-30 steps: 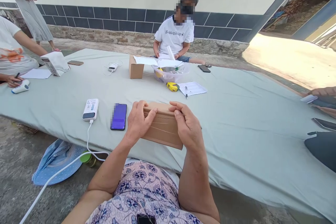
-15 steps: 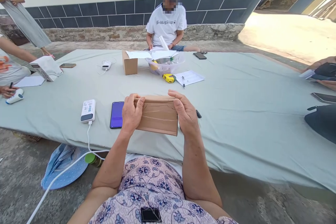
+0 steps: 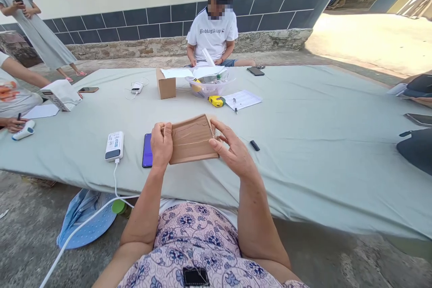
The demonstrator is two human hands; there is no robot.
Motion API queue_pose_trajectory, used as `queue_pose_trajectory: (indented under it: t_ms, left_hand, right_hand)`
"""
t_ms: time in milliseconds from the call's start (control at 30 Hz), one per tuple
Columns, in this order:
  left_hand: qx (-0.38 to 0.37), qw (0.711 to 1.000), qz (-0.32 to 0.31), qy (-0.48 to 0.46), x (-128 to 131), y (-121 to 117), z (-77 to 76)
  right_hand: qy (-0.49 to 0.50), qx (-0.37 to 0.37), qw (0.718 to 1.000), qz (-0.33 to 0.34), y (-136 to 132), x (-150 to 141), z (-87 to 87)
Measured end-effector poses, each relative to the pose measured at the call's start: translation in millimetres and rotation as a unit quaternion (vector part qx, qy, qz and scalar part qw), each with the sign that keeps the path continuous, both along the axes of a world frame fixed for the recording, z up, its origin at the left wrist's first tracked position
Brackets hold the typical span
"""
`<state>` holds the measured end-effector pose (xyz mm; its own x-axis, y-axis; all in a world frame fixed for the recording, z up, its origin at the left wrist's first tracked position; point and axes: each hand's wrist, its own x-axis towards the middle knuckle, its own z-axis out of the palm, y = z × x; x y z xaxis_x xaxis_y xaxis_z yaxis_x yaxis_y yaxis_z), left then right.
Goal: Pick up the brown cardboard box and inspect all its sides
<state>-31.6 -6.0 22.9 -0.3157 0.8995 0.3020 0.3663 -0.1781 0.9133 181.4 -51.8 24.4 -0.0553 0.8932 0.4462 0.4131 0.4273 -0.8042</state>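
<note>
A small flattish cardboard box is held tilted above the near part of the table. My left hand grips its left end, thumb on the face turned to me and fingers behind. At the right end, my right hand has its thumb on the near edge and its index finger along the far corner, where torn or crinkled clear material shows. The box's underside is hidden. Beside my left hand lies a phone with a blue screen. A small black object lies to the right of my right hand.
A cloth-covered table spreads ahead. On it are a white power bank with a cable, a yellow tape measure, a written sheet, a clear basin and another cardboard box. A person sits opposite.
My right hand has shifted from the top right corner to the box's right end. The box has turned, its right end rising, and moved slightly left with my left hand.
</note>
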Motion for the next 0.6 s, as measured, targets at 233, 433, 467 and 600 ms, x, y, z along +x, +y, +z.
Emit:
queue_pose_trajectory:
  t_ms: [233,433,467,600]
  left_hand:
    - [-0.003,0.999,0.005,-0.035,-1.7,2.1,-5.6]
    - [0.003,0.998,-0.008,-0.055,-1.7,1.0,-6.9]
    - [0.004,0.998,-0.013,-0.063,-0.7,1.3,-8.3]
    - [-0.009,0.995,-0.056,-0.086,7.7,3.2,-17.0]
  right_hand:
    - [-0.043,-0.004,0.998,0.054,-6.0,5.6,7.6]
    - [-0.055,0.000,0.996,0.067,-4.9,9.6,4.1]
    - [-0.052,0.007,0.997,0.063,-5.3,10.8,4.3]
    - [-0.033,0.057,0.997,0.031,-7.7,15.1,6.5]
